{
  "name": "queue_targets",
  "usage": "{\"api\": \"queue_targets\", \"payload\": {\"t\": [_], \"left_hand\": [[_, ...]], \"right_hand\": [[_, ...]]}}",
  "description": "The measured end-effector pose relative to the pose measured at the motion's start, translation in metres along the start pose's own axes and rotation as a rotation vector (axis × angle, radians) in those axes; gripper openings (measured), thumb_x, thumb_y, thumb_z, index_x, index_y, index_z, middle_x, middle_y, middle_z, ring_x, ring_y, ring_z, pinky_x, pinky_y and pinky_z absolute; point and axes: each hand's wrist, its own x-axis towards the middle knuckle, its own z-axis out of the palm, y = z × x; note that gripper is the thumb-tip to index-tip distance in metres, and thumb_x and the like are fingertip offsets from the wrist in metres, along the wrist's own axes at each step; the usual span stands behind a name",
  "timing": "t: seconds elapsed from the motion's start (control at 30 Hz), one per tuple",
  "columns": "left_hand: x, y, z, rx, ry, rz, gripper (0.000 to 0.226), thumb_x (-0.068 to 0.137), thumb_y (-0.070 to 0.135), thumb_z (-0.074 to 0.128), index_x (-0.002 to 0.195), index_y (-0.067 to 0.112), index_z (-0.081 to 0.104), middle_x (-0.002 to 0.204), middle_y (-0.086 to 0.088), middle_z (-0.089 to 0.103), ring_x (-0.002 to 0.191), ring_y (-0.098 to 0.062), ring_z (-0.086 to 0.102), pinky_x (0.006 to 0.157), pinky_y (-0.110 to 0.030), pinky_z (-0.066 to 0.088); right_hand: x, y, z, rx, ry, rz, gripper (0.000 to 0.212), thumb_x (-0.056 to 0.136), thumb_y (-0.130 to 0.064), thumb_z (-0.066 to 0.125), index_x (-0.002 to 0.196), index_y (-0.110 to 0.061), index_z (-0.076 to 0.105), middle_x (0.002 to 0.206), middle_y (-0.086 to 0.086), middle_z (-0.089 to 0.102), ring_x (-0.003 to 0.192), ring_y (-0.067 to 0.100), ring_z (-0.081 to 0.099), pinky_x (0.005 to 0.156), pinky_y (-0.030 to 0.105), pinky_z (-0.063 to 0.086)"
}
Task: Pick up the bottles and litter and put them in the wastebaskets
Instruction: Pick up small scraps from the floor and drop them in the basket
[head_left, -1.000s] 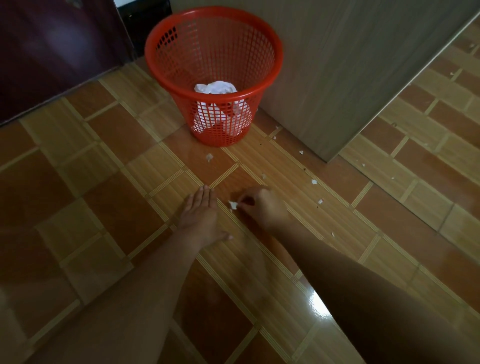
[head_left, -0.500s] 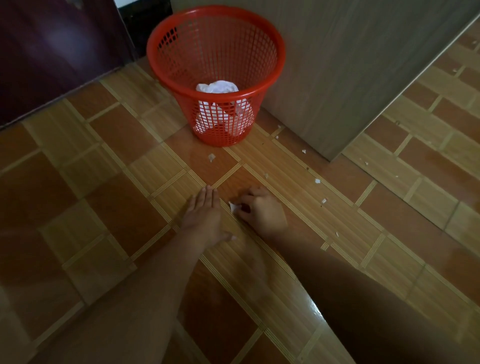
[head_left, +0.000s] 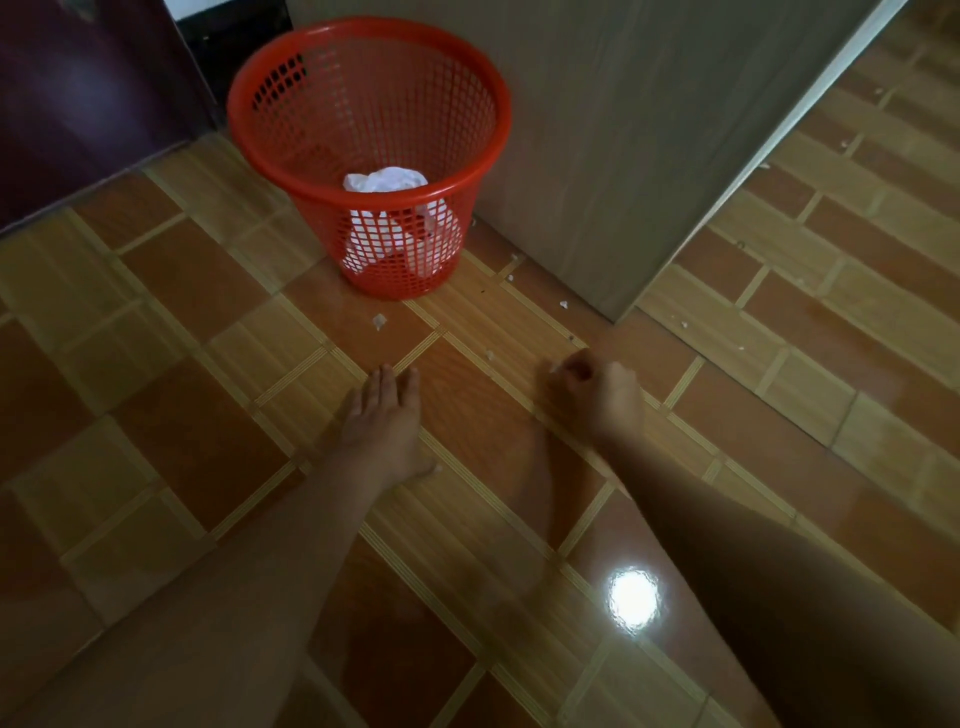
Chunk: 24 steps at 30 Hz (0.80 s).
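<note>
Red mesh wastebasket (head_left: 470, 135) holding crumpled white paper (head_left: 385, 180), left hand (head_left: 383, 415) fingers flat, right hand (head_left: 597, 395) fingers pinching scrap (head_left: 555, 368)

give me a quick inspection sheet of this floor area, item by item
surface: glossy tiled floor, lamp glare near the right arm
job's things: red wastebasket upright, white crumpled litter inside; paper scrap on the floor in front of it
clutter: small white bits along the cabinet base
hands: left hand flat on the floor, fingers straight; right hand curled, pinching a tiny white scrap
cables: nothing seen
surroundings: grey cabinet, dark door
</note>
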Motion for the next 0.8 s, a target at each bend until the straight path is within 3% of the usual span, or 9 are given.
{"api": "queue_targets", "payload": {"t": [0.07, 0.2, 0.47, 0.57, 0.67, 0.8], "left_hand": [[0.005, 0.001, -0.001, -0.018, -0.021, -0.034, 0.119, 0.074, 0.052, 0.068, 0.146, 0.008, -0.016, 0.155, -0.020, -0.018, 0.145, -0.030, -0.014, 0.120, -0.042, -0.001], [0.010, -0.004, 0.002, -0.015, -0.037, -0.084, 0.125, 0.069, 0.060, 0.067, 0.145, 0.003, -0.014, 0.155, -0.019, -0.018, 0.145, -0.027, -0.015, 0.118, -0.041, -0.003], [0.009, -0.006, -0.009, 0.168, -0.060, -0.048, 0.114, 0.075, 0.063, 0.059, 0.146, 0.000, -0.005, 0.156, -0.022, -0.008, 0.147, -0.030, -0.004, 0.118, -0.043, 0.000], [0.007, -0.015, -0.012, 0.195, -0.044, -0.011, 0.106, 0.078, 0.059, 0.057, 0.147, 0.005, -0.002, 0.158, -0.017, -0.007, 0.147, -0.026, -0.002, 0.119, -0.043, 0.003], [0.004, -0.027, -0.008, 0.151, -0.006, 0.009, 0.103, 0.079, 0.057, 0.059, 0.149, 0.012, -0.002, 0.158, -0.013, -0.010, 0.147, -0.025, -0.005, 0.119, -0.044, 0.004], [0.004, -0.043, -0.006, 0.105, -0.028, -0.065, 0.109, 0.076, 0.063, 0.058, 0.148, 0.015, -0.008, 0.156, -0.021, -0.014, 0.145, -0.032, -0.013, 0.119, -0.045, -0.002]], "right_hand": [[0.007, 0.006, -0.013, 0.026, 0.044, 0.073, 0.012, 0.090, -0.019, 0.054, 0.095, -0.013, 0.064, 0.090, 0.003, 0.067, 0.080, 0.019, 0.062, 0.073, 0.037, 0.054], [0.020, -0.026, -0.032, 0.192, 0.202, -0.006, 0.016, 0.087, -0.024, 0.060, 0.095, -0.012, 0.067, 0.087, 0.001, 0.068, 0.081, 0.016, 0.064, 0.070, 0.028, 0.051], [0.068, -0.169, -0.065, 0.431, 0.422, -0.410, 0.017, 0.082, -0.028, 0.064, 0.082, -0.012, 0.070, 0.080, 0.003, 0.071, 0.074, 0.019, 0.063, 0.072, 0.038, 0.052], [0.089, -0.202, -0.063, 0.282, 0.322, -0.509, 0.018, 0.082, -0.028, 0.062, 0.087, -0.014, 0.072, 0.088, 0.003, 0.073, 0.084, 0.020, 0.064, 0.075, 0.037, 0.051], [0.109, -0.212, -0.056, -0.062, 0.155, -0.465, 0.020, 0.083, -0.028, 0.057, 0.093, -0.017, 0.071, 0.097, 0.007, 0.071, 0.099, 0.026, 0.061, 0.083, 0.037, 0.048], [0.115, -0.210, -0.053, -0.239, 0.088, -0.364, 0.019, 0.083, -0.017, 0.050, 0.083, -0.010, 0.068, 0.086, 0.006, 0.066, 0.099, 0.029, 0.057, 0.089, 0.038, 0.040]]}}
